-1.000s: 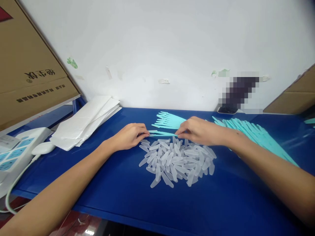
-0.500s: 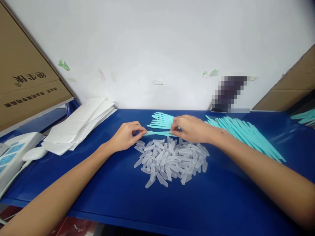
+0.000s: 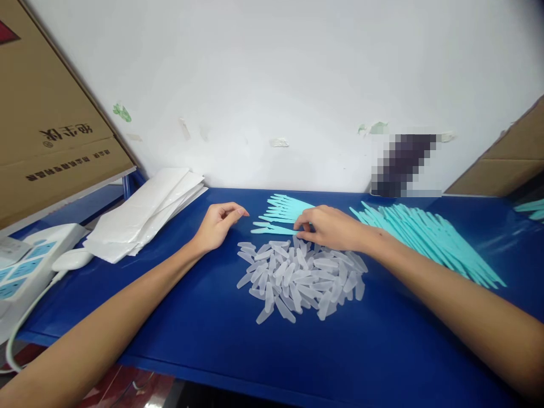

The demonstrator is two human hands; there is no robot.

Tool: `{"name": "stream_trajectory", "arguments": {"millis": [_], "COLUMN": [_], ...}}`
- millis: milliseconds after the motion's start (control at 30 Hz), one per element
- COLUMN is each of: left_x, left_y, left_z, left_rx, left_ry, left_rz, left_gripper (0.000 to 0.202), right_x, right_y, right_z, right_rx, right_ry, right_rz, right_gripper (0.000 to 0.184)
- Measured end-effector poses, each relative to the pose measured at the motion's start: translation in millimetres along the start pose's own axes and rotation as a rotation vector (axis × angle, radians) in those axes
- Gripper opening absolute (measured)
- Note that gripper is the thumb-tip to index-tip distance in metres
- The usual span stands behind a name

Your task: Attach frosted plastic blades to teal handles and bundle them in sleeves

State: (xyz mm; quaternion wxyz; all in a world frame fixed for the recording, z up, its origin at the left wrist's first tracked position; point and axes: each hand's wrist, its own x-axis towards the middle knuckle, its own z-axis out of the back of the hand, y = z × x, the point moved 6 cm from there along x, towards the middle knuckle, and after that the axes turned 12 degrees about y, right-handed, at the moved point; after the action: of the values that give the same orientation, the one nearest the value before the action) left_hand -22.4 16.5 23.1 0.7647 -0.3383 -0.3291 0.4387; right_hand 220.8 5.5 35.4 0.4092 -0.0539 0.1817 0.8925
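Packing workshop: cardboard cartons (image 3: 51,113), plastic parts heaped on blue bench (image 3: 204,334).

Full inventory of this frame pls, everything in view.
table: one, blue, foreground
clear caps: many, translucent, heap mid-table
fanned sticks: several, teal, behind heap
stick pile: many, teal, right
white bags: stack, white, back left
cardboard boxes: two, brown, far left, far right
power strip: one, white, left edge
rounded object: one, white, beside strip
blurred object: one, dark, against wall
left hand: open, empty, left of heap
right hand: pinching one teal stick
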Motion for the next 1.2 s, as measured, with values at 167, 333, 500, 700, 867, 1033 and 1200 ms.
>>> {"name": "stream_trajectory", "arguments": {"millis": [167,333,500,700,867,1033,1200], "left_x": [-3,-7,-13,-12,-12,-12,-6], "left_y": [-21,-16,-26,-23,-22,-17,-11], "left_z": [-3.2,-8.2,-10.0,-12.3,-13.4,-14.4,-14.1], "left_rx": [0.463,0.507,0.448,0.365,0.359,0.299,0.195], "left_ry": [0.135,0.41,0.525,0.547,0.503,0.509,0.336], "left_rz": [-0.138,-0.013,-0.029,-0.007,-0.016,0.035,0.062], "left_gripper": [0.044,0.028,0.032,0.033,0.03,0.028,0.03], "right_x": [1,0,1,3,1,-1,-5], "right_y": [1,-5,-18,-23,-13,-3,-5], "right_z": [-3,0,2,0,1,1,13], "right_rx": [0.006,-0.07,-0.153,-0.107,-0.255,-0.454,-0.31], "right_ry": [-0.021,-0.087,-0.112,-0.083,-0.069,-0.073,-0.105], "right_rz": [0.04,-0.011,-0.13,-0.136,-0.106,-0.055,-0.053], "right_gripper": [0.03,0.035,0.031,0.017,0.024,0.026,0.018]}}
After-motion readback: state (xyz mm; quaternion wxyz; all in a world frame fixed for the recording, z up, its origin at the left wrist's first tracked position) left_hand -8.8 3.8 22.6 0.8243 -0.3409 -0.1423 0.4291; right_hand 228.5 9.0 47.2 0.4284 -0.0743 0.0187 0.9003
